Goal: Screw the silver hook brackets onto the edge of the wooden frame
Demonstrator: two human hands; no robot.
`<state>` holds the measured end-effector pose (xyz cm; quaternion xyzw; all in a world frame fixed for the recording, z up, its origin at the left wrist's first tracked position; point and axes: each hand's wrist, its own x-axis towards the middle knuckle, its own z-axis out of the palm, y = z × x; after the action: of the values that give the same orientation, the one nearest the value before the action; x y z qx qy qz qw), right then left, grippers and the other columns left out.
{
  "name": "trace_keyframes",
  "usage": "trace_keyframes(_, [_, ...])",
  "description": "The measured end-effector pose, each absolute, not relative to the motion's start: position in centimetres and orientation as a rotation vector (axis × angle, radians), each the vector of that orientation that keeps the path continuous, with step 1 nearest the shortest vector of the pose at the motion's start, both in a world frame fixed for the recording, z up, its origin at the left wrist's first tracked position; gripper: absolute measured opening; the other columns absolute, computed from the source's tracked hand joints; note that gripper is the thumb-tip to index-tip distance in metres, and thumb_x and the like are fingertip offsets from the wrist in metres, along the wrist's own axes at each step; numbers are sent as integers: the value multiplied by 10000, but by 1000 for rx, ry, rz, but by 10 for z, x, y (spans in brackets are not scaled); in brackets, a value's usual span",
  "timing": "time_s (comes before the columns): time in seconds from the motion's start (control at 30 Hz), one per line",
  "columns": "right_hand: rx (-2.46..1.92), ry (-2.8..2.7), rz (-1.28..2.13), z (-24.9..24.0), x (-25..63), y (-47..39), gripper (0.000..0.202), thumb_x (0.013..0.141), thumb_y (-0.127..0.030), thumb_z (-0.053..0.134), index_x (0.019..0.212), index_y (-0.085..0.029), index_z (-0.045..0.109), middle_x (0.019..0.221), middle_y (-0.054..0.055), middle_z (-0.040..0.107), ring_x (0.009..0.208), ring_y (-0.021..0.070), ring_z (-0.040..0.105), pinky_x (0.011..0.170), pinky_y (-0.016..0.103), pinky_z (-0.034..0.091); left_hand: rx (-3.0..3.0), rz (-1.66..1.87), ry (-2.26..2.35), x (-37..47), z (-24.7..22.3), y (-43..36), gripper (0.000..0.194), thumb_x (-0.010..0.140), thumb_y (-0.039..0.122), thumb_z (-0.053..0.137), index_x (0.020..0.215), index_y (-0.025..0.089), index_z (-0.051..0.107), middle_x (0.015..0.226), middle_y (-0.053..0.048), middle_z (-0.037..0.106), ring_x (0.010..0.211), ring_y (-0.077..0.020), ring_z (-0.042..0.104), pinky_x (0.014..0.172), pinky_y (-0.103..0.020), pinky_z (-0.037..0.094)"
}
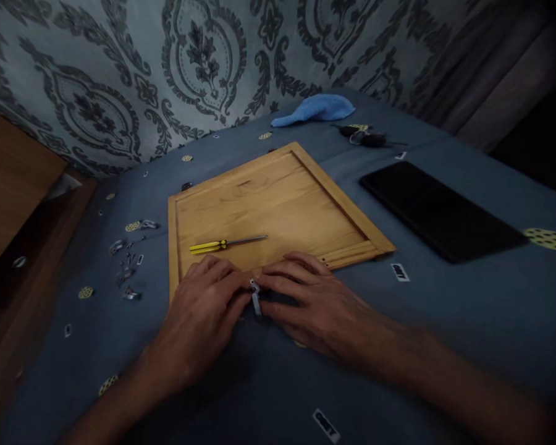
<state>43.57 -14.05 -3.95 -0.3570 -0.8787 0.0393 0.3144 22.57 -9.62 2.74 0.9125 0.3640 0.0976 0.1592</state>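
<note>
A small silver metal cabinet hinge [256,299] stands out between my hands at the near edge of a framed wooden door panel [259,198]. My left hand [208,303] has its thumb and fingers closed at the hinge's left side. From the right, the fingers of my right hand [310,303] press against the same hinge; some fingertips are hidden. On the panel, just beyond my left hand, lies a yellow-handled screwdriver [229,244], its shaft toward the right. Small dark holes [325,262] show in the panel's near rim, beside my right hand.
Several loose metal hinges [130,294] and small screws [130,256] lie on the blue printed sheet [352,371] to the left. A black tablet-like slab [440,210] rests at right. Behind it are keys [364,137] and a blue cloth [317,110]. Wooden furniture [18,179] borders the left.
</note>
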Motion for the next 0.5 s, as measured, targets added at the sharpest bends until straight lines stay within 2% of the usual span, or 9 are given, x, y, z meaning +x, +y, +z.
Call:
trace_keyframes(0.33, [-952, -2332, 107, -39, 436, -141, 193, 955, -161, 604, 1077, -230, 737, 1218, 66, 752, 1182, 248, 622, 1088, 509, 446, 2612, 208, 1073, 231, 31, -90, 143, 983, 161, 589, 895, 201, 694, 897, -38, 663, 940, -254, 590, 852, -415, 449])
trace_keyframes(0.5, [-955, -2322, 80, -41, 436, -140, 196, 945, -173, 619, 1085, -242, 738, 1206, 68, 752, 1168, 247, 628, 1079, 492, 450, 2577, 234, 1048, 232, 30, -88, 152, 985, 158, 586, 959, 221, 722, 889, -28, 671, 925, -252, 607, 841, -406, 448])
